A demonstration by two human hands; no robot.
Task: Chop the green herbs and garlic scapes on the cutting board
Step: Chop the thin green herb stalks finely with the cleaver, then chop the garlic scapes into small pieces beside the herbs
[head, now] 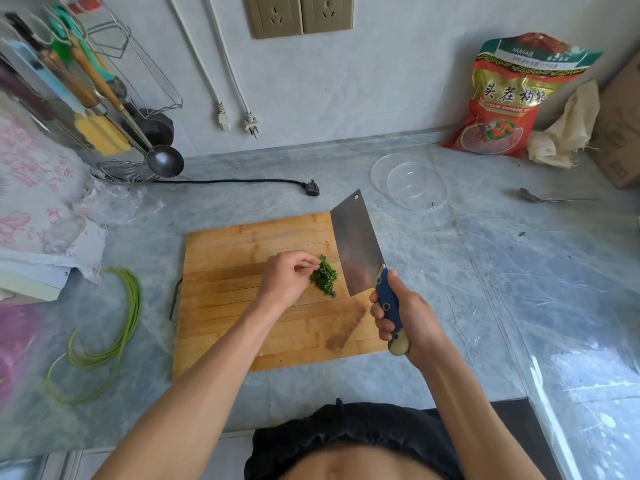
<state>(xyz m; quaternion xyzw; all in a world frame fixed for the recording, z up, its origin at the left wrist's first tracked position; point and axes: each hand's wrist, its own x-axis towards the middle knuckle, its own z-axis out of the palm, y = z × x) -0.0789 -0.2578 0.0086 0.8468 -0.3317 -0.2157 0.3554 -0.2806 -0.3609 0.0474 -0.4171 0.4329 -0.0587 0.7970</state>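
Steel cleaver (356, 244) edge over herbs (325, 280)

Clear glass bowl (408, 181), metal spoon (554, 198), red snack bag (502, 109), black plug (312, 188) on grey counter (467, 271).

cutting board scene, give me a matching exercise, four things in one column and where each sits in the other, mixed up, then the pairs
Things:
1. chopped herbs
2. garlic scapes
3. glass bowl
4. cleaver

Places:
A. on the counter, left of the cutting board
B. in the right hand
C. on the board, at the left hand fingertips
D. on the counter behind the board, near the red bag

Pairs: 1-C, 2-A, 3-D, 4-B
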